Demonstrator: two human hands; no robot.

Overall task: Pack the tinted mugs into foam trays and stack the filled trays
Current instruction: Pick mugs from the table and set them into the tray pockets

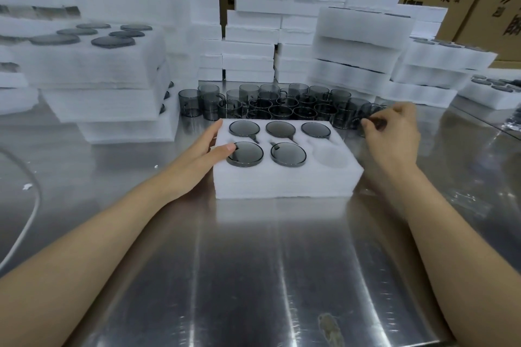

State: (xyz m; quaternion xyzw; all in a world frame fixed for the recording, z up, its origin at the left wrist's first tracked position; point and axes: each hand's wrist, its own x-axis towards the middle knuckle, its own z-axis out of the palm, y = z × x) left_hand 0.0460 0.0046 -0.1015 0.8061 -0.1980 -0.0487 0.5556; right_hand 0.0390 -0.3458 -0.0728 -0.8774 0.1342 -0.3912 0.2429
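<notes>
Tinted mugs (282, 105), in the head view, stand clustered on the steel table (253, 262) just behind the foam tray (284, 183); five more fill its pockets, the near-right pocket (329, 156) bare; left hand (203, 160) lies against the tray's left side, fingers straight, likely steadying it; right hand (394, 132) pinches an end mug (372, 121), presumably for that pocket.

One mug (368, 111) partly behind right hand (394, 132)
</notes>
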